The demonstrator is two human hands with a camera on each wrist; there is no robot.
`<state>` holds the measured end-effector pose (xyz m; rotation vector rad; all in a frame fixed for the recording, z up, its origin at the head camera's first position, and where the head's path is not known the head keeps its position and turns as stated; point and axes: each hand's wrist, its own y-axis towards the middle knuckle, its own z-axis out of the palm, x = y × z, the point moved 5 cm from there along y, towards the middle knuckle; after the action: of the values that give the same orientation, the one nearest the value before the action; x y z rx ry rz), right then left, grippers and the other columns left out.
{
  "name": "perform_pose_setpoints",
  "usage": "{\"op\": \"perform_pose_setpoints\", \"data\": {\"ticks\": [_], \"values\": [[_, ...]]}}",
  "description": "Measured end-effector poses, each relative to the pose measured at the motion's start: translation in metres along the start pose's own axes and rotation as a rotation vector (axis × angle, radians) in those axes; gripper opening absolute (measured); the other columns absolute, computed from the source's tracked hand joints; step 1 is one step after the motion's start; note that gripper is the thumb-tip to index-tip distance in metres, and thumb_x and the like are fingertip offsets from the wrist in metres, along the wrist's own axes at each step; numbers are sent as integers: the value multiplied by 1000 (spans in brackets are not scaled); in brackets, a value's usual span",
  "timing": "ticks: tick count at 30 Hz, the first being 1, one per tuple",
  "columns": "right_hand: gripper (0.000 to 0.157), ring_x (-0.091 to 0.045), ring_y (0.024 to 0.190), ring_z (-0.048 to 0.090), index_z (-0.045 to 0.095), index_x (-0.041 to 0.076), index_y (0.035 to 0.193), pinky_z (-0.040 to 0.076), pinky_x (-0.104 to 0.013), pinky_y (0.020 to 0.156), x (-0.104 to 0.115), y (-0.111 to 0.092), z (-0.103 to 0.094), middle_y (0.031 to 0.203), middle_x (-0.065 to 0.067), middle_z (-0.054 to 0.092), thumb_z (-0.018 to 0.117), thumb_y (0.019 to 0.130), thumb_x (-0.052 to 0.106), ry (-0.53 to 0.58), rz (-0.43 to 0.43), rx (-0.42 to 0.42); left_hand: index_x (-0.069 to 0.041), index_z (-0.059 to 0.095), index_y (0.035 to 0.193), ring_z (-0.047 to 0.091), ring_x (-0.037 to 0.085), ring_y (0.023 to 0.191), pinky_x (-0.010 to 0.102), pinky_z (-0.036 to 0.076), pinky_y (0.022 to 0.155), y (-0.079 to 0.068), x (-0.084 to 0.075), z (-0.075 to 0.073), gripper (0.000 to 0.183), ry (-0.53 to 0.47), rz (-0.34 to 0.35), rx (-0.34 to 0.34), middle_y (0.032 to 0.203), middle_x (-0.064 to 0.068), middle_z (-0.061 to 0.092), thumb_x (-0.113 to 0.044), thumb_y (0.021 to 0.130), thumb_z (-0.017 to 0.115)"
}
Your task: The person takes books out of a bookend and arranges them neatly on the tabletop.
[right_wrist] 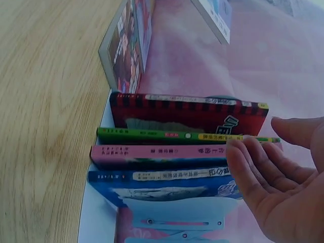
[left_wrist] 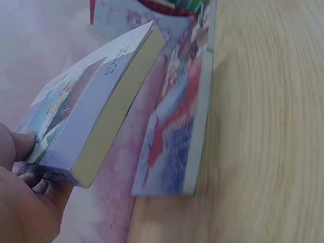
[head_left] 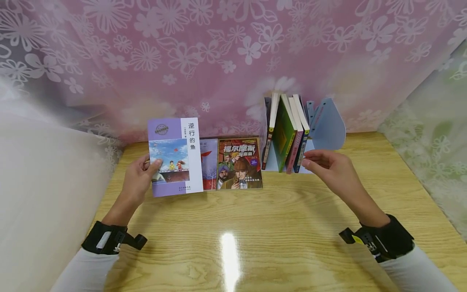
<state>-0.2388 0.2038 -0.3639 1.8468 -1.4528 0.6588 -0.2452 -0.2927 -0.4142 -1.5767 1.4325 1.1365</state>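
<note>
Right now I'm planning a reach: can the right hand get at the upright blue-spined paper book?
Probably yes: the right hand is empty and beside the blue-spined book, nothing visibly between.

The upper frame is filled by a pink cloth [head_left: 204, 61] patterned with white flowers. The left edge is covered by a plain, pale surface [head_left: 47, 182], the right by greenish-white flowered fabric [head_left: 438, 121]. A bright streak [head_left: 230, 259] is reflected low on the wood-grained desk [head_left: 284, 231].
</note>
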Motion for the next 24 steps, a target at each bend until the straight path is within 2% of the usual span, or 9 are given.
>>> {"op": "perform_pose_setpoints", "data": {"ticks": [3,5,7,8,14,20,24], "values": [[37,-16,90,63,64,10,115,49,-15,73,-3,3,-2,105,-7,68,65,90,37,-21,-3,-50,1,33,143,38,9,58,23,34,46,3,7,-7,71,52,-21,-17,82,7,44,-45,94,54],[38,-16,91,63,64,10,115,48,-14,73,-5,5,-3,106,-7,67,65,89,38,-20,6,-74,1,34,143,48,10,72,19,41,55,6,11,-11,69,71,-23,-20,95,11,51,-46,95,51],[39,-14,92,63,63,11,116,48,-12,73,-7,7,-4,107,-6,67,66,89,39,-18,21,-91,0,34,144,50,13,89,17,43,66,7,14,-15,67,88,-19,-20,108,12,53,-46,97,48],[40,-14,91,63,63,11,117,48,-12,72,-8,8,-4,107,-7,67,66,89,39,-14,25,-98,-1,35,143,49,15,91,18,43,68,8,16,-17,66,92,-15,-19,108,13,53,-46,97,48],[45,-10,90,62,60,11,122,48,-13,70,-14,12,-7,109,-7,66,67,88,39,16,34,-139,-4,42,140,49,18,86,23,42,64,13,26,-29,61,145,-17,-29,103,13,54,-48,97,45],[44,-11,92,63,58,8,123,48,-11,73,-16,18,-6,112,-9,65,69,87,30,36,-14,-184,0,40,140,52,18,96,20,43,76,19,40,-40,62,173,-43,-22,115,17,55,-46,99,42],[43,-16,93,62,58,5,123,47,-10,76,-16,22,-2,113,-9,64,70,87,26,34,-57,-209,2,40,139,48,21,98,26,41,78,24,48,-49,62,208,-55,-29,116,18,52,-46,100,41]]}}
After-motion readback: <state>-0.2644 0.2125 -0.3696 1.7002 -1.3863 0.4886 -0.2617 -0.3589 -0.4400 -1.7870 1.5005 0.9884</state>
